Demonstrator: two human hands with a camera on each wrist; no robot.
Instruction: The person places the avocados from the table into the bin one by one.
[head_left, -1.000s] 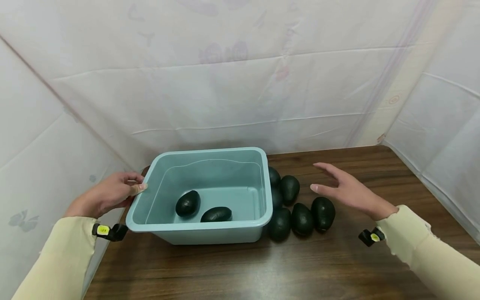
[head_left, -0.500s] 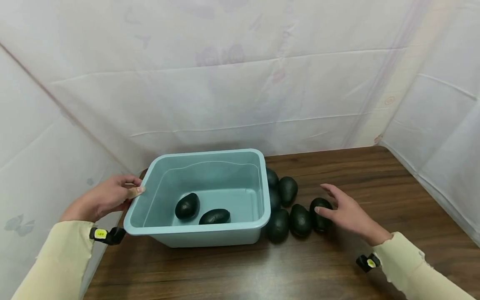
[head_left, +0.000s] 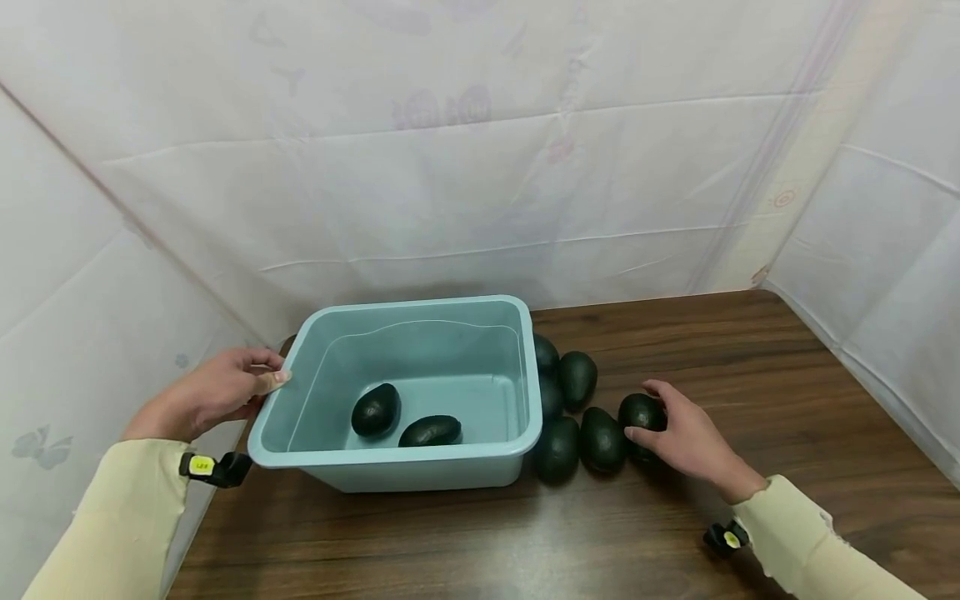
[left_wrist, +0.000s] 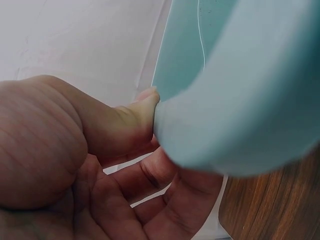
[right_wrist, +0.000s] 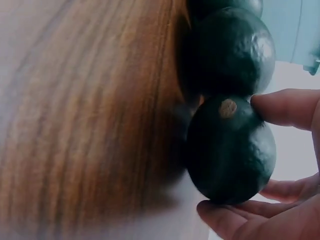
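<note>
A person's right hand curls its fingers around a dark avocado at the end of a row on the wooden table; firm-looking and pebbly, it likely suits a grip around its middle. The left hand pinches the blue tub's rim. White sheeting encloses the scene.

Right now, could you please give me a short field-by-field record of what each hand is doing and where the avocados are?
left hand: grips the left rim of the tub, thumb on the edge
right hand: fingers curled round the rightmost avocado, which lies on the table
in tub: two avocados
beside tub: a cluster of loose avocados to its right, touching one another
backdrop: white sheeting
</note>
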